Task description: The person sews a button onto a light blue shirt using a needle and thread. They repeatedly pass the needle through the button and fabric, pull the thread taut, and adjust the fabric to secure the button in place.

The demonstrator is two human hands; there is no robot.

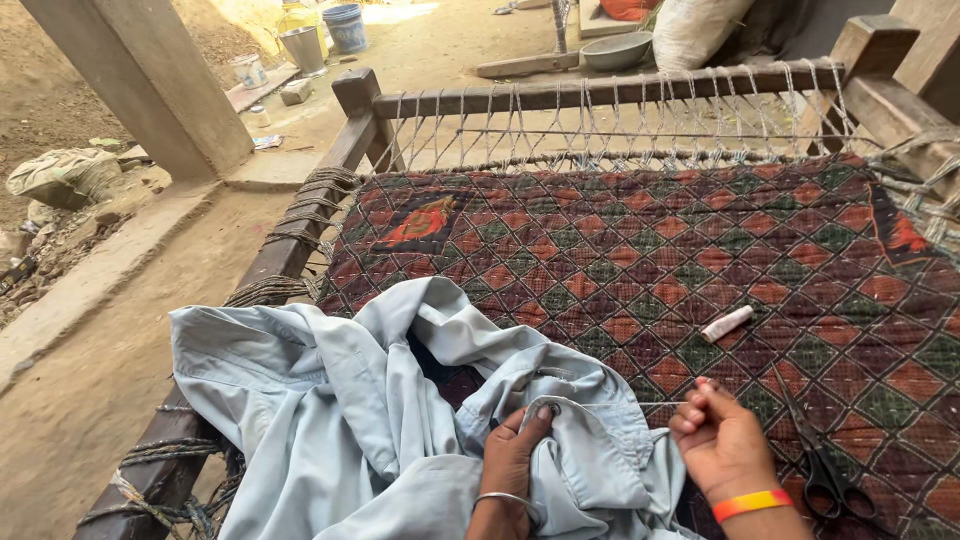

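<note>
A pale blue shirt [330, 400] lies crumpled on a patterned red and green quilt [650, 250]. My left hand [515, 465] pinches a fold of the shirt near a small button, a metal bangle on its wrist. My right hand [720, 440], with an orange and yellow wristband, pinches a needle and holds a thin thread taut from the shirt. A white thread spool [727, 323] lies on the quilt beyond my right hand. Black scissors [825, 470] rest just right of my right wrist.
The quilt covers a rope-strung wooden cot [600, 95] with a frame rail at the left [290, 250]. Dirt ground and a concrete pillar [150, 80] lie to the left. Buckets [345, 25], a metal bowl [615, 50] and a sack [695, 30] stand beyond the cot.
</note>
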